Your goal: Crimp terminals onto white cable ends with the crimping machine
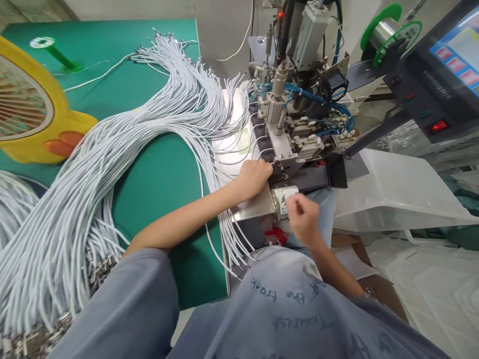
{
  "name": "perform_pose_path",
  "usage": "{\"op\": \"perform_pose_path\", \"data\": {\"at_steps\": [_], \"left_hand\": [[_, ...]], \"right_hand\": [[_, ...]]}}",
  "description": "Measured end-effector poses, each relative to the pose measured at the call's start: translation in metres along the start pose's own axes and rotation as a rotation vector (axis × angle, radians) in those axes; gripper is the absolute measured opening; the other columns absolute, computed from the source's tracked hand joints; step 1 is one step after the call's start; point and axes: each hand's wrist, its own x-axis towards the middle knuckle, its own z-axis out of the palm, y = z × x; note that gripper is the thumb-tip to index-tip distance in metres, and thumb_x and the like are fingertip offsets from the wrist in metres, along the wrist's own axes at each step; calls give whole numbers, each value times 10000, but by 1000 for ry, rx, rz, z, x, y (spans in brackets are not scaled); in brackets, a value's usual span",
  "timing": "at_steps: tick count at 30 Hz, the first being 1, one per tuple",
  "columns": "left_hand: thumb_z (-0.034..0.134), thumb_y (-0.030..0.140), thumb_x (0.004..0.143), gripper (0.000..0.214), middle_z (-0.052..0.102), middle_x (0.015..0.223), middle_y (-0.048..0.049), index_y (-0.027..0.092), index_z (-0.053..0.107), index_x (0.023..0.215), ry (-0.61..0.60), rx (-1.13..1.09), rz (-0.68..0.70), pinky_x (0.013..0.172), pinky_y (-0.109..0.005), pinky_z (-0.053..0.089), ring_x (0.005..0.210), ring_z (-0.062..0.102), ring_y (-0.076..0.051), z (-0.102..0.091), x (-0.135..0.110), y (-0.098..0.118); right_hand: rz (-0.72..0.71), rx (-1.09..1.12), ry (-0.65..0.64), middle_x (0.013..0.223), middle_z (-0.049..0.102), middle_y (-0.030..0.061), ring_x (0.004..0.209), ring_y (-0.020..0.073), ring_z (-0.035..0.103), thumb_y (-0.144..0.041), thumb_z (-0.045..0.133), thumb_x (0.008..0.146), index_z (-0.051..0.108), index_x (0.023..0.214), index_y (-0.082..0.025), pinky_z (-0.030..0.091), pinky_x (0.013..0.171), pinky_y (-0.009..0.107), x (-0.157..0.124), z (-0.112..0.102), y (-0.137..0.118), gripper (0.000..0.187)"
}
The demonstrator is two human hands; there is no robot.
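My left hand is closed at the near end of the machine's cable feed, fingers pinched around what looks like a white cable, mostly hidden by the hand. Farther along that feed, several white cables lie side by side with their ends in the machine. My right hand is curled closed in front of a label plate, slightly blurred; I cannot make out anything in its fingers. A big bundle of white cables runs across the green table, and loose ends hang beside my left forearm.
A yellow fan and a green spool stand on the green table at left. A solder wire reel and a control panel are at right. Translucent plastic sheeting lies below the panel.
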Motion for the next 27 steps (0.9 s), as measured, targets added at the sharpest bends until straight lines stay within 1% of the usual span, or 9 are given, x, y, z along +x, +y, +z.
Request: {"op": "perform_pose_path", "data": {"at_steps": [2, 4, 7, 11, 14, 17, 21, 23, 27], "left_hand": [[378, 15, 794, 286, 651, 813, -162, 78, 629, 916, 9, -17, -19, 546, -287, 380, 761, 644, -261, 1, 1, 1], [377, 17, 797, 289, 657, 812, -160, 84, 635, 910, 17, -30, -28, 567, -288, 385, 773, 644, -257, 3, 1, 1], [389, 7, 781, 278, 655, 797, -161, 82, 643, 864, 22, -38, -35, 575, -291, 383, 776, 640, -261, 4, 1, 3], [415, 39, 794, 233, 635, 767, -133, 90, 642, 811, 68, -105, 31, 565, -288, 379, 718, 629, -231, 2, -4, 13], [402, 165, 883, 244, 619, 830, -102, 111, 637, 849, 161, -259, 238, 618, -284, 407, 752, 612, -191, 0, -8, 25], [317, 239, 947, 334, 614, 904, -91, 117, 629, 935, 246, -434, 411, 728, -275, 429, 833, 594, -167, 1, -10, 31], [362, 262, 944, 313, 610, 936, -93, 107, 592, 1089, 297, -589, 326, 723, -252, 434, 847, 590, -160, 3, -6, 22], [395, 226, 929, 285, 605, 875, -70, 117, 595, 1100, 310, -649, 301, 676, -229, 430, 788, 586, -139, 4, -3, 17], [432, 147, 893, 227, 582, 750, -26, 139, 645, 970, 365, -756, 309, 628, -198, 418, 677, 558, -100, 2, 0, 13]], "right_hand": [[67, 54, -349, 642, 617, 15, 575, 146, 519, -309, 554, 784, 637, 764, -205, 405, 614, 279, -25, 23, -8, 134], [151, 140, -610, 705, 657, 21, 614, 154, 556, -326, 572, 772, 659, 868, -201, 419, 621, 276, -41, 46, -10, 180], [151, 224, -754, 645, 614, -5, 596, 134, 522, -340, 501, 821, 659, 798, -188, 390, 575, 245, -51, 66, -8, 221], [62, 133, -609, 634, 599, 1, 606, 139, 501, -300, 464, 850, 654, 714, -188, 363, 572, 249, -44, 47, -10, 259], [67, 70, -429, 630, 602, 5, 599, 141, 498, -287, 507, 826, 636, 675, -185, 367, 580, 263, -26, 14, -11, 224], [127, 125, -173, 485, 468, -33, 476, 102, 393, -305, 596, 750, 567, 562, -176, 313, 479, 254, 2, -13, -5, 230], [170, 362, 87, 541, 536, -26, 490, 111, 469, -327, 671, 668, 623, 701, -189, 398, 504, 271, 38, -32, 5, 149], [198, 494, 99, 596, 582, -8, 520, 121, 518, -358, 685, 643, 619, 745, -200, 453, 541, 291, 48, -36, 7, 199], [220, 625, 14, 669, 617, 15, 576, 130, 548, -427, 643, 683, 619, 824, -205, 495, 578, 311, 51, -32, 2, 264]]}}
